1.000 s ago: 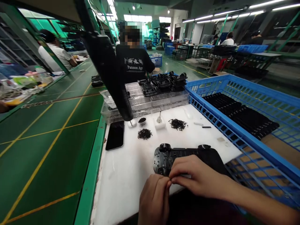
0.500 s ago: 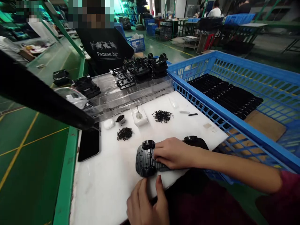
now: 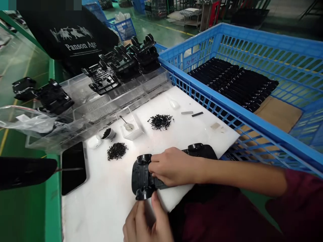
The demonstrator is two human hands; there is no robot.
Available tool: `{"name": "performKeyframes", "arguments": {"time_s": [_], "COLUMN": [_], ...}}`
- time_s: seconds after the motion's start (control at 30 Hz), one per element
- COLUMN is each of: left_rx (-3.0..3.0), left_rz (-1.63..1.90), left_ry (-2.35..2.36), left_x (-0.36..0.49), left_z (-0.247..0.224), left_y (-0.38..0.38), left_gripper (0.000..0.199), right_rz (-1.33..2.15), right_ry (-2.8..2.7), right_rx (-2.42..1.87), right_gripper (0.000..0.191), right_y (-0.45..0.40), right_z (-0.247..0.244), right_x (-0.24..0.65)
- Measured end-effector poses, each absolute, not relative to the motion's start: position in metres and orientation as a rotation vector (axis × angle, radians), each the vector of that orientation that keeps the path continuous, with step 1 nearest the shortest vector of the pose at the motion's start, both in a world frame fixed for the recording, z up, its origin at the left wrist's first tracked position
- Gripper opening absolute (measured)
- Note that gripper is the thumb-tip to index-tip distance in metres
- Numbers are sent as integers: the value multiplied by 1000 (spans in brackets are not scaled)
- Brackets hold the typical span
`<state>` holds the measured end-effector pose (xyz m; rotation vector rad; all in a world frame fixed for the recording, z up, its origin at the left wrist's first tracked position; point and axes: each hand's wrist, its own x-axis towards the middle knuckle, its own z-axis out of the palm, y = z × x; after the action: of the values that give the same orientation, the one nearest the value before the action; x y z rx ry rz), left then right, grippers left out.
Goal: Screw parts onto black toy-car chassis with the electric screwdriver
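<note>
Bright, even lt — soft glare on clear plastic tray (image 3: 126,97), wide-angle warp at frame edges.

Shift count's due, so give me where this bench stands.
Looks done: the black plastic mouldings stacked in the blue crate. In hand: one black plastic moulding under the right hand, with the left hand at its near end. Apparently left: the black mouldings on the clear tray and the loose black screws piled on the white board.

The left hand (image 3: 145,223) runs off the bottom edge
</note>
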<state>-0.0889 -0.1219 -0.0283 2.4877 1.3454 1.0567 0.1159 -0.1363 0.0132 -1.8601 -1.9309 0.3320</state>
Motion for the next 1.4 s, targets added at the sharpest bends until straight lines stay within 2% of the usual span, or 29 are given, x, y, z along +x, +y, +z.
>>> {"name": "performKeyframes", "arguments": {"time_s": [0.63, 0.8, 1.4], "left_rx": [2455, 2483, 2487], "left_rz": [1154, 1096, 882], "left_ry": [1365, 1396, 1605], "left_x": [-93, -90, -75], "left_z": [-37, -33, -9], "left_y": [-116, -116, -115], "left_gripper": [21, 22, 24], "right_rz": [557, 515, 415], "right_ry": [-1924, -1925, -1873], "right_rx": [-1901, -1953, -1926], "right_gripper": [16, 21, 19], "right_y": [-130, -131, -119], "right_z": [29, 29, 19], "right_x": [118, 114, 111]}}
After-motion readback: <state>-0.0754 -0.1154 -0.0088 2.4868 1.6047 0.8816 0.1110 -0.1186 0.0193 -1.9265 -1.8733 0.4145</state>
